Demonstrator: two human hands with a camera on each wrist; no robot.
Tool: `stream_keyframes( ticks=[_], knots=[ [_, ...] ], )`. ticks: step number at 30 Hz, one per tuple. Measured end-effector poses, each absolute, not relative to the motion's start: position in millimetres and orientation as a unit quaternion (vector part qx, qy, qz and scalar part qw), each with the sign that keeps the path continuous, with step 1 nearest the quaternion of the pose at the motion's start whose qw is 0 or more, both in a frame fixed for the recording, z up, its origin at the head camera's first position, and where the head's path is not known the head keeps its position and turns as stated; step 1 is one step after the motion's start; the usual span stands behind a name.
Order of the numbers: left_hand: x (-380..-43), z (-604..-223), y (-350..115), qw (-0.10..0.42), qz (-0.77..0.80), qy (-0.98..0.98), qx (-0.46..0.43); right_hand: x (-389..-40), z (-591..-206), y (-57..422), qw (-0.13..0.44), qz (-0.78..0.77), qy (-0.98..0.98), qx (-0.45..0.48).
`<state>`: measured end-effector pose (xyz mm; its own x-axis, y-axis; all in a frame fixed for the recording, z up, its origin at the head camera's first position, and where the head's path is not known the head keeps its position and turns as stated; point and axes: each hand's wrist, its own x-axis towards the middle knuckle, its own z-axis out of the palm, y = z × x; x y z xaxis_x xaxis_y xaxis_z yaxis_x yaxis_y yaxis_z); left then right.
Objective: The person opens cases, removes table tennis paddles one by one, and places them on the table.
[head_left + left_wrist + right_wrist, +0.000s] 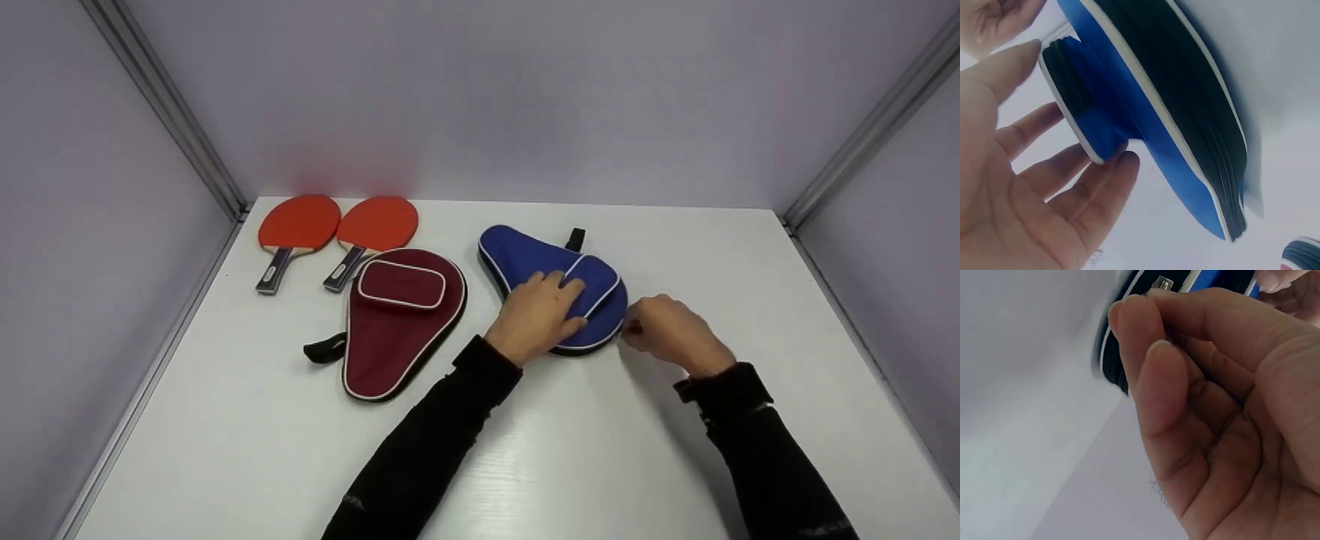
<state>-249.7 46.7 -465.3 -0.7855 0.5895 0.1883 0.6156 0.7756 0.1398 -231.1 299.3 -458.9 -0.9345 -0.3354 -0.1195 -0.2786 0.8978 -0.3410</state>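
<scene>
A blue table tennis bat case (517, 251) with white piping lies flat on the table, its narrow end pointing to the back left. My left hand (534, 315) rests on its raised pocket (1092, 121), fingers spread and thumb toward the wide end. At the wide end's right side, my right hand (670, 330) pinches with thumb and forefinger at the zipper; a metal zipper slider (1162, 282) shows right at the fingertips, and the pull itself is hidden by them. Dark zipper tape (1185, 95) runs around the case's side.
A maroon bat case (394, 330) with a black strap (325, 349) lies left of the blue one. Behind it are two red bats, one at the far left (300, 223) and another beside it (379, 223). Pale panels (525, 97) enclose the white table (247, 450).
</scene>
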Motion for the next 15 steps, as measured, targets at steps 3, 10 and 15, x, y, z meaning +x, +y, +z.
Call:
stream_keyframes(
  ticks=[3,10,15],
  knots=[
    [-247,-465,51,0.06,-0.093,-0.935,-0.338,-236,-457,318,0.093,-0.168,0.969,-0.154],
    [-248,-465,53,0.033,-0.083,-0.923,-0.374,-248,-457,356,0.1,-0.18,0.971,-0.121],
    [-261,-466,41,0.018,-0.082,-0.929,-0.361,-258,-460,367,0.091,-0.175,0.976,-0.092]
  ],
)
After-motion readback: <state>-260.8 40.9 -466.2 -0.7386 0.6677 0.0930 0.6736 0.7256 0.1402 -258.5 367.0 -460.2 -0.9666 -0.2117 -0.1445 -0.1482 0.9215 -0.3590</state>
